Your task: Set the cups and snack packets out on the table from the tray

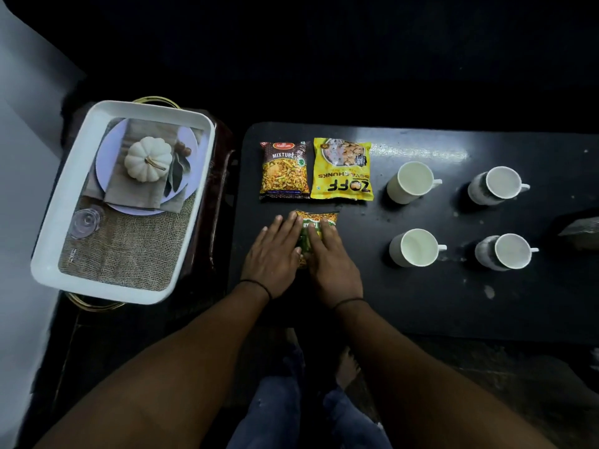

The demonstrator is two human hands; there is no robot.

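On the black table [421, 303] lie a brown "Mixture" packet [284, 170] and a yellow "Zoff" packet [342, 170], side by side. Just in front of them lies a green and yellow packet [319, 220]. My left hand [274, 254] and my right hand [330, 260] press flat on it with straight fingers and hide most of it. Several white cups stand to the right: two at the back [411, 181] [496, 184] and two nearer [416, 247] [507, 251]. The white tray [48, 264] is at the left, off the table.
The tray sits on a dark stand with gold handles; its base shows a printed picture of a pumpkin, plate and burlap. A grey object [583, 230] pokes in at the table's right edge. My legs and feet are below the table's near edge.
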